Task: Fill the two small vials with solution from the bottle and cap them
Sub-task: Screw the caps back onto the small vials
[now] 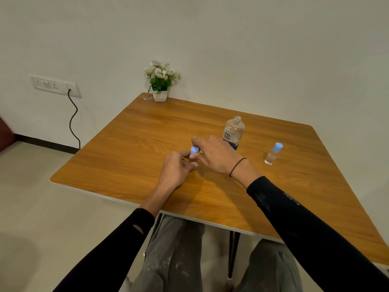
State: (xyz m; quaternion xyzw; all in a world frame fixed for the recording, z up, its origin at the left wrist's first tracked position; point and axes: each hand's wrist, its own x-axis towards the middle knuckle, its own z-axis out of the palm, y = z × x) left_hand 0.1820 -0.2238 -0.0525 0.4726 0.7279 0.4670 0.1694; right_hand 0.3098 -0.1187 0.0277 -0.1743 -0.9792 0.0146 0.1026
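At the table's middle, my left hand (pixel 179 167) holds a small vial whose body is hidden by my fingers. Its light blue cap (pixel 194 150) shows between both hands. My right hand (pixel 216 154) reaches over from the right, fingers closed on that cap. Just behind my right hand stands the clear solution bottle (pixel 233 131), uncapped, with liquid inside. A second small vial (pixel 273 153) with a blue cap on stands alone to the right, with clear liquid in it.
The wooden table (pixel 130 144) has a white pot of artificial flowers (pixel 160 83) at its far left corner, with a small wrapper beside it. A wall socket and dangling cable (pixel 73 116) are on the left. My knees are under the near edge.
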